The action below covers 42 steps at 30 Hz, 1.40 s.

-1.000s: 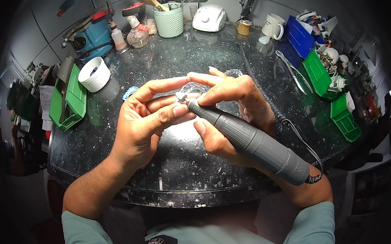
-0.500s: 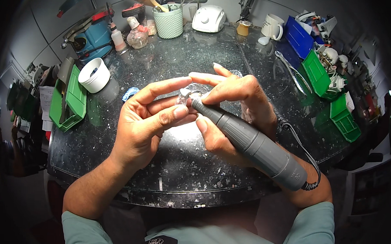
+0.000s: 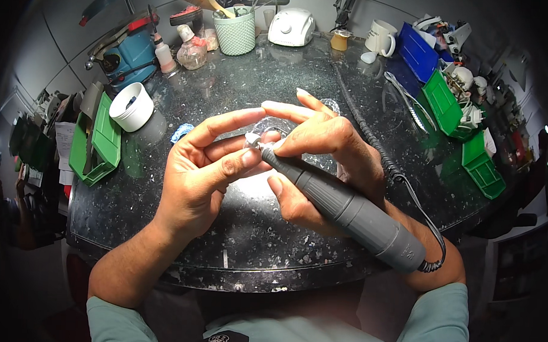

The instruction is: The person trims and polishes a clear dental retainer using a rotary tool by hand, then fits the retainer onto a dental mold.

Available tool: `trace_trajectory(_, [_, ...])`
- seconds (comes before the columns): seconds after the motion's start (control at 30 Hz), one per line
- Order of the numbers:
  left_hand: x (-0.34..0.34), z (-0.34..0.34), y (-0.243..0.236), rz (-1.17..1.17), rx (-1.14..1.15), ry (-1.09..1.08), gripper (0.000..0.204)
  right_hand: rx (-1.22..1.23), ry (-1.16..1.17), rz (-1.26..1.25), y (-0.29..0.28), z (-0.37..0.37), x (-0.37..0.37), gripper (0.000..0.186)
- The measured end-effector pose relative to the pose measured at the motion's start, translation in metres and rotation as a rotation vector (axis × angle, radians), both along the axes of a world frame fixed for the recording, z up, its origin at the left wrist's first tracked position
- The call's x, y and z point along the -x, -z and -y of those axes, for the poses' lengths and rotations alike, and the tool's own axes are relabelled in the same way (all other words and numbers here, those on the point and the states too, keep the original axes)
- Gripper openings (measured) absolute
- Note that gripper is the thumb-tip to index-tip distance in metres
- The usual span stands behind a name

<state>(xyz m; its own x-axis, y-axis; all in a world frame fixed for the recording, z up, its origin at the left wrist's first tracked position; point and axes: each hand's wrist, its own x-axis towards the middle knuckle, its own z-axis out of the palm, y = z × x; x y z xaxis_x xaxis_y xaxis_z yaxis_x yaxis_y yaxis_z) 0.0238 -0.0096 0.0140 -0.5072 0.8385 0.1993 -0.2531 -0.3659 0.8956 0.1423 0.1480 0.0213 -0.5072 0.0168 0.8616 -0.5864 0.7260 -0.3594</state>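
My left hand (image 3: 192,180) is closed around a small clear piece (image 3: 269,124) with a white part (image 3: 253,139), pinched between thumb and fingertips in the middle of the view. My right hand (image 3: 347,152) grips a dark grey rotary handpiece (image 3: 360,213), its narrow nose at that white part. Whether the tip touches it is too small to tell. The right fingertips rest beside the left ones, partly hiding the clear piece. From the handpiece's back end a coiled cord (image 3: 395,174) loops up across the bench. A small blue crumpled item (image 3: 182,132) lies beyond my left hand.
On the dark speckled bench (image 3: 223,253) stand green bins (image 3: 94,143), a white tub (image 3: 131,115), a teal machine (image 3: 124,60), bottles (image 3: 190,53), a holder (image 3: 237,37), a white device (image 3: 291,30) and a mug (image 3: 380,37). Cluttered bins (image 3: 439,101) line the right side.
The handpiece's back end has swung down and slightly left, toward my body. My right fingers and thumb have shifted a little with it. My left hand stays nearly still.
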Motion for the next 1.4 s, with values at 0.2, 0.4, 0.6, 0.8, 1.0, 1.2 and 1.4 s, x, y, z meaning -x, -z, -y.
trace_trajectory(0.2, [-0.0002,0.0001,0.0,0.0,0.004,-0.006,0.046,0.001,-0.024,-0.049,0.0049,-0.0024,0.0036,0.036])
trace_trajectory(0.4, [-0.0017,0.0002,-0.0009,0.004,-0.012,0.014,0.046,0.044,0.006,-0.046,0.0058,-0.0003,0.0027,0.037])
trace_trajectory(0.6, [-0.0008,0.0005,-0.0007,0.012,-0.009,-0.017,0.046,0.015,0.015,-0.045,0.0057,0.0001,0.0029,0.037])
trace_trajectory(0.8, [-0.0008,0.0012,0.0001,0.0,-0.013,-0.001,0.046,0.093,-0.026,-0.078,0.0085,0.0009,0.0046,0.037])
trace_trajectory(1.0, [-0.0009,-0.0001,0.0028,-0.031,-0.022,-0.023,0.045,0.019,0.038,-0.07,0.0055,0.002,0.003,0.034])
trace_trajectory(1.2, [-0.0025,-0.0007,0.0016,-0.015,-0.035,-0.023,0.046,0.069,0.018,-0.079,0.0078,0.002,0.0053,0.034])
trace_trajectory(1.4, [-0.0007,0.0002,0.0016,-0.027,-0.008,-0.021,0.046,0.046,0.01,-0.09,0.0077,0.0019,0.0059,0.034])
